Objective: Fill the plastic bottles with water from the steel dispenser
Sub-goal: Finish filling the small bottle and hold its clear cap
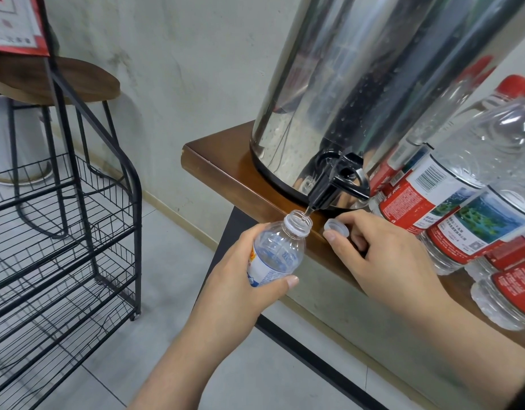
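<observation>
Steel dispenser (358, 84) stands on the bench (225, 176), its tap (326, 187) trickling into the bottle (277, 250) gripped just below by the left hand (240, 279); the right hand (385, 255) pinches the cap (338, 229) beside the tap, so a drifting mouth would likely spill water.

**Wooden table and its load**

Brown wooden table (222, 173) on a black leg, against a pale wall. Steel dispenser (344, 93) stands at the table's left end, black tap (329, 187) reaching past the front edge. Just right of the dispenser: cluster of clear red-label bottles (450, 208), upright, touching each other. Right hand (382, 250) rests on the table edge, in front of the dispenser.
</observation>
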The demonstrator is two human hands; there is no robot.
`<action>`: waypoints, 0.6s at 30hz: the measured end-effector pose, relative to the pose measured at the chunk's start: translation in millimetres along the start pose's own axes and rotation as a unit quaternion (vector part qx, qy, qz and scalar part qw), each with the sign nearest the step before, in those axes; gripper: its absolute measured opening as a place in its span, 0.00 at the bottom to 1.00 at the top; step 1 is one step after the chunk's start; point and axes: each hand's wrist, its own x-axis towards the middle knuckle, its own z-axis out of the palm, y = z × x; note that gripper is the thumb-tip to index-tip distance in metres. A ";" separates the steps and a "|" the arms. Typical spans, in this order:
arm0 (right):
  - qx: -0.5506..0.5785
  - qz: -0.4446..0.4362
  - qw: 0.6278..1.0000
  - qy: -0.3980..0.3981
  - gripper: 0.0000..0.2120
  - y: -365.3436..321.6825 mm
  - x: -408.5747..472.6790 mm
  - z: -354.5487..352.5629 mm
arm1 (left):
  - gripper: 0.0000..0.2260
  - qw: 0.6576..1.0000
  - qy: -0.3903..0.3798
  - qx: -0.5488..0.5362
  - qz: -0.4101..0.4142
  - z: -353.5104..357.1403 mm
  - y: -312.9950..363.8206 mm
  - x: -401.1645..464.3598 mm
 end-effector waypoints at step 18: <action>-0.003 0.001 1.000 -0.002 0.18 -1.5 0.1 -1.2 | 0.28 1.000 0.004 -0.002 0.007 -0.1 -0.6 0.1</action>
